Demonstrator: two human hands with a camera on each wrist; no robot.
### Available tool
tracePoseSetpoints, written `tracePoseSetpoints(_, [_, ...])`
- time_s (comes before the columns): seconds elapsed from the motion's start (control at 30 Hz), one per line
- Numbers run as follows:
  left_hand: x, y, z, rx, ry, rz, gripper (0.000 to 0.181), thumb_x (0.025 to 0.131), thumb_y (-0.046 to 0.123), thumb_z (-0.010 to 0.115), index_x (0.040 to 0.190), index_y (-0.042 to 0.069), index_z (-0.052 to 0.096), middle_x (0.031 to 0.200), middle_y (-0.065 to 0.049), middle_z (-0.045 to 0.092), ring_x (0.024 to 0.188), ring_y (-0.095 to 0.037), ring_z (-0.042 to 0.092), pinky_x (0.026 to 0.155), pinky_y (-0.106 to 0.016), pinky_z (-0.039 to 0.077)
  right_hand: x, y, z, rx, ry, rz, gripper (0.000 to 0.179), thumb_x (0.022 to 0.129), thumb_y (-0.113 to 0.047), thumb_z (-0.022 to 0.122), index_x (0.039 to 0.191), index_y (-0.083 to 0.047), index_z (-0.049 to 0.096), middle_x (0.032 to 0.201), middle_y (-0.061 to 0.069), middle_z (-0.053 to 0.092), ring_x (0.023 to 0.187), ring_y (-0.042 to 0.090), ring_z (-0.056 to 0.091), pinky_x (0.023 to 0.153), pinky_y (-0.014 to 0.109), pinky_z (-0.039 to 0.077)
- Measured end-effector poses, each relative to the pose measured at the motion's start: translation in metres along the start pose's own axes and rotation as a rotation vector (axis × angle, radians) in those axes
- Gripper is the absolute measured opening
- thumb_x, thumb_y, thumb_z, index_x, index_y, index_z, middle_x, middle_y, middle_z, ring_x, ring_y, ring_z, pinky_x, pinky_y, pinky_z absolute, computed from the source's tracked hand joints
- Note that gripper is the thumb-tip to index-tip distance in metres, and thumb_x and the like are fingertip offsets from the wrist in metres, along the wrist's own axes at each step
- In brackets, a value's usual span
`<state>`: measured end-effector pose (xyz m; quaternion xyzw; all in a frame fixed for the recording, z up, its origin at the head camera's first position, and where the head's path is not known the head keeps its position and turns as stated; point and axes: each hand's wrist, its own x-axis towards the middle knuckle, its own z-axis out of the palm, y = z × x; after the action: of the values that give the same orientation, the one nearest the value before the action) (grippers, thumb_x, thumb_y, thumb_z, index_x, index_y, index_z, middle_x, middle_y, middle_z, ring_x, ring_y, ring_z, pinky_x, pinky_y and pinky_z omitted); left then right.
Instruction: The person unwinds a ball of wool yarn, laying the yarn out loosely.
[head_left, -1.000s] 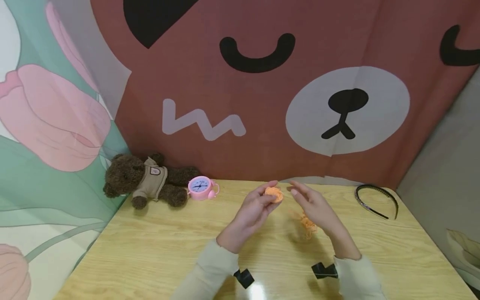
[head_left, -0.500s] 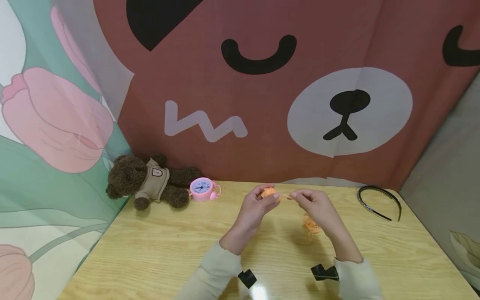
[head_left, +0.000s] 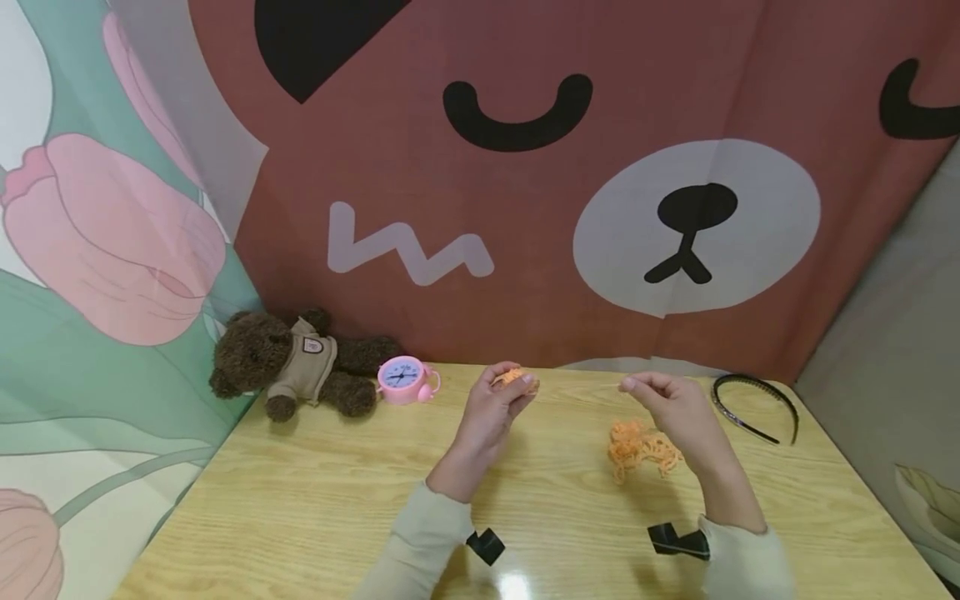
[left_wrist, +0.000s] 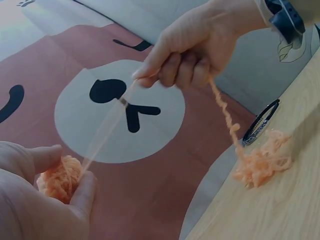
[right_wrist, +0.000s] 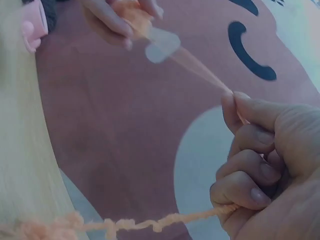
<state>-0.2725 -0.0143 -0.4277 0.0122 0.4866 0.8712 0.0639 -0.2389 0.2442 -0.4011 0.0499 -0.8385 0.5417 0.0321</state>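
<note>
My left hand grips a small ball of orange yarn between thumb and fingers, above the table. To its right, my right hand pinches the yarn strand between thumb and forefinger, the other fingers curled in. The strand runs taut and blurred from the ball to those fingertips. From the lower side of the right fist a kinked length of yarn leads down to a loose tangled heap of orange yarn on the table.
A brown teddy bear lies at the table's back left, with a pink alarm clock by its legs. A black headband lies at the back right. Behind the wooden table hangs a printed bear cloth.
The right hand came to the ball, pinched the strand and drew it out to the right. The left hand shifted slightly left with the ball. More of the heap now shows.
</note>
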Motion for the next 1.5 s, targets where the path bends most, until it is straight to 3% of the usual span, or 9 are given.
tracePoseSetpoints(0.2, [0.002,0.005,-0.008,-0.001,-0.012,0.018,0.031,0.097,0.0,0.063,0.128,0.0,0.055,0.118,-0.012,0.062,0.095,-0.014,0.07,0.09,-0.025,0.061,-0.002,0.008,-0.02,0.143,0.193,0.028,0.036,0.102,-0.045,0.058,0.112,-0.013,0.07,0.055,-0.009,0.033,0.047,0.014,0.028,0.045,0.036,0.031])
tracePoseSetpoints(0.53, [0.005,0.016,-0.019,-0.016,0.041,0.043,0.03,0.099,0.002,0.061,0.129,-0.001,0.054,0.107,-0.004,0.064,0.094,-0.013,0.069,0.091,-0.028,0.061,-0.004,0.017,-0.045,0.687,0.565,0.074,0.025,0.104,-0.033,0.054,0.1,-0.009,0.054,0.063,-0.004,0.041,0.052,0.009,0.031,0.044,0.027,0.021])
tracePoseSetpoints(0.7, [0.005,0.02,-0.024,-0.073,0.041,0.014,0.026,0.102,0.011,0.06,0.127,0.004,0.053,0.105,-0.004,0.064,0.093,-0.016,0.07,0.092,-0.031,0.062,-0.004,0.023,-0.053,0.865,0.615,0.02,0.021,0.109,-0.027,0.043,0.098,-0.008,0.044,0.057,-0.004,0.034,0.049,0.012,0.017,0.05,0.032,0.007])
tracePoseSetpoints(0.87, [0.004,0.022,-0.028,-0.051,0.052,-0.023,0.027,0.107,0.026,0.052,0.129,0.01,0.053,0.115,-0.004,0.063,0.094,-0.017,0.07,0.086,-0.031,0.063,-0.005,0.026,-0.056,0.936,0.606,-0.004,0.02,0.11,-0.024,0.039,0.098,-0.008,0.043,0.057,-0.003,0.034,0.051,0.014,0.012,0.048,0.031,0.004])
tracePoseSetpoints(1.07, [0.003,0.022,-0.03,-0.063,0.043,-0.078,0.038,0.108,0.038,0.048,0.136,0.012,0.052,0.117,-0.002,0.066,0.094,-0.014,0.069,0.079,-0.024,0.06,-0.002,0.025,-0.054,0.852,0.558,0.038,0.019,0.109,-0.025,0.04,0.1,-0.009,0.044,0.06,-0.003,0.039,0.05,0.013,0.019,0.053,0.033,0.01])
tracePoseSetpoints(1.2, [0.005,0.021,-0.03,-0.162,0.043,-0.085,0.036,0.106,0.038,0.052,0.128,0.01,0.055,0.11,-0.003,0.066,0.092,-0.012,0.068,0.079,-0.019,0.06,0.0,0.025,-0.052,0.754,0.488,0.06,0.02,0.109,-0.027,0.04,0.103,-0.008,0.044,0.063,-0.004,0.043,0.05,0.01,0.029,0.046,0.028,0.019])
tracePoseSetpoints(1.3, [0.006,0.021,-0.03,-0.276,0.03,-0.09,0.028,0.105,0.031,0.056,0.123,0.009,0.056,0.114,-0.008,0.062,0.099,-0.015,0.068,0.089,-0.02,0.06,0.0,0.026,-0.051,0.672,0.447,0.074,0.022,0.109,-0.029,0.043,0.104,-0.008,0.046,0.065,-0.004,0.045,0.052,0.009,0.036,0.044,0.024,0.031])
tracePoseSetpoints(1.4, [0.006,0.021,-0.028,-0.356,0.015,-0.104,0.022,0.105,0.022,0.057,0.121,0.007,0.056,0.118,-0.012,0.059,0.107,-0.018,0.067,0.098,-0.025,0.058,-0.001,0.028,-0.05,0.521,0.406,0.1,0.025,0.107,-0.035,0.047,0.105,-0.01,0.052,0.069,-0.005,0.049,0.056,0.009,0.041,0.047,0.024,0.037])
tracePoseSetpoints(1.5, [0.003,0.022,-0.026,-0.354,-0.016,-0.12,0.024,0.105,0.015,0.056,0.127,0.005,0.053,0.122,-0.013,0.058,0.114,-0.019,0.064,0.103,-0.027,0.055,-0.001,0.032,-0.048,0.252,0.356,0.131,0.032,0.107,-0.041,0.046,0.108,-0.012,0.057,0.076,-0.007,0.054,0.064,0.007,0.047,0.052,0.023,0.045])
